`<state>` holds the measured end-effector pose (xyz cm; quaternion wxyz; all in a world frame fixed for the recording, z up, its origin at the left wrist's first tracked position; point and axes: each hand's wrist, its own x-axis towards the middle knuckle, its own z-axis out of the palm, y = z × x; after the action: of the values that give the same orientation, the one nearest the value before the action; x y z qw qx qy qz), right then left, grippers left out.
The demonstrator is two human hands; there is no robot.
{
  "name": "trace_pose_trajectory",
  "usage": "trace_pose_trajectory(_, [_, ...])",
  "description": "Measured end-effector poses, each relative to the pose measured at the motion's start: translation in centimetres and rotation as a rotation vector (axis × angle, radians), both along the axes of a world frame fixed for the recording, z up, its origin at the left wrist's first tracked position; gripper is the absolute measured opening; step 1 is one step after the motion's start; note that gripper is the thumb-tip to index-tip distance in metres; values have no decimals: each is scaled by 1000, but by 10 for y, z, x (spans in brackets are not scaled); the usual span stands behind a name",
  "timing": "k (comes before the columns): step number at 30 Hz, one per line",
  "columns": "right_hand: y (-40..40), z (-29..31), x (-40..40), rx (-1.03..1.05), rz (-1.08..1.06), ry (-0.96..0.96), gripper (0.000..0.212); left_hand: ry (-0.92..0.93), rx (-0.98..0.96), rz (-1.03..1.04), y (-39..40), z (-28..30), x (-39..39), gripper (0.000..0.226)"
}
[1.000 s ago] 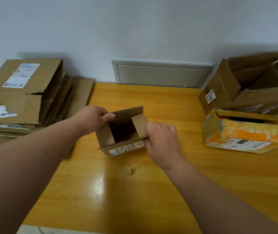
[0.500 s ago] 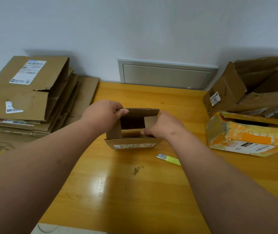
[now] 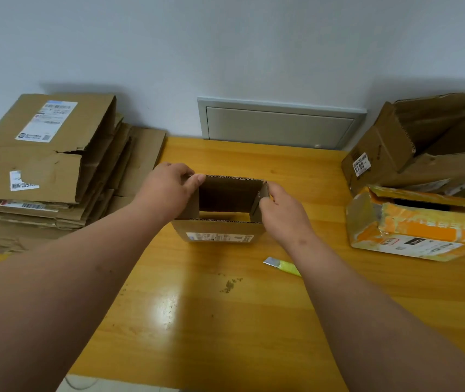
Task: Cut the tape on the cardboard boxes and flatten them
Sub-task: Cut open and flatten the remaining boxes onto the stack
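Note:
A small brown cardboard box (image 3: 220, 232) stands on the wooden table (image 3: 225, 321), open at top and bottom so the table shows through it. My left hand (image 3: 169, 190) grips its left wall at the top edge. The right wall is pinched near its top by my right hand (image 3: 281, 210). A white label faces me on the front wall. A yellow-handled cutter (image 3: 282, 265) lies on the table just right of the box, partly hidden under my right forearm.
A stack of flattened boxes (image 3: 44, 171) sits at the left. At the right stand an orange-taped box (image 3: 415, 230) and an open brown box (image 3: 423, 148) behind it. A grey wall panel (image 3: 279, 123) is at the back. Crumbs lie mid-table.
The box has been turned upright and squared up. My right hand moved from the front flap to the right wall. The cutter has come into view on the table.

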<state>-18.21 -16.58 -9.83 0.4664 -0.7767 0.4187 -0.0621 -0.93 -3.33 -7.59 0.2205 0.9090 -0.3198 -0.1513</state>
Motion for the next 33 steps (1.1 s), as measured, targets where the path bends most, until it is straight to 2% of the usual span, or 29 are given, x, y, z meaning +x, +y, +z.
trace_pose_trajectory(3, [6, -5, 1, 93, -65, -28, 21, -46, 83, 78, -2, -2, -3, 49])
trace_pose_trajectory(6, [12, -7, 1, 155, -103, -45, 29, 11, 211, 79, -3, -2, -8, 62])
trace_pose_trajectory(9, [15, -6, 5, 174, -90, -24, 39, 53, 366, 64, 0, -2, -12, 90])
trace_pose_trajectory(11, [17, -6, 7, 179, -63, -19, 43, 57, 408, 96, 2, -3, -13, 98])
trace_pose_trajectory(15, [20, -8, 8, 177, -73, -33, 49, 24, 419, 103, 1, -3, -10, 79])
trace_pose_trajectory(20, [20, -10, 7, 184, -93, -69, 46, 78, 258, 42, 9, -4, -1, 52])
trace_pose_trajectory(23, [19, -6, 7, 152, -139, -118, 50, 367, -77, 196, 12, 0, 4, 42])
trace_pose_trajectory(25, [20, 0, 9, 79, -112, -162, 48, 581, -320, 352, 10, 5, 8, 45])
trace_pose_trajectory(28, [24, 8, 9, -39, -9, -181, 53, 732, -516, 431, 8, 8, 12, 51])
trace_pose_trajectory(30, [26, 8, 5, -93, 67, -144, 55, 784, -513, 422, 13, 7, 14, 52])
trace_pose_trajectory(33, [33, 0, -4, -188, 194, -71, 49, 765, -377, 387, 26, 2, 15, 54])
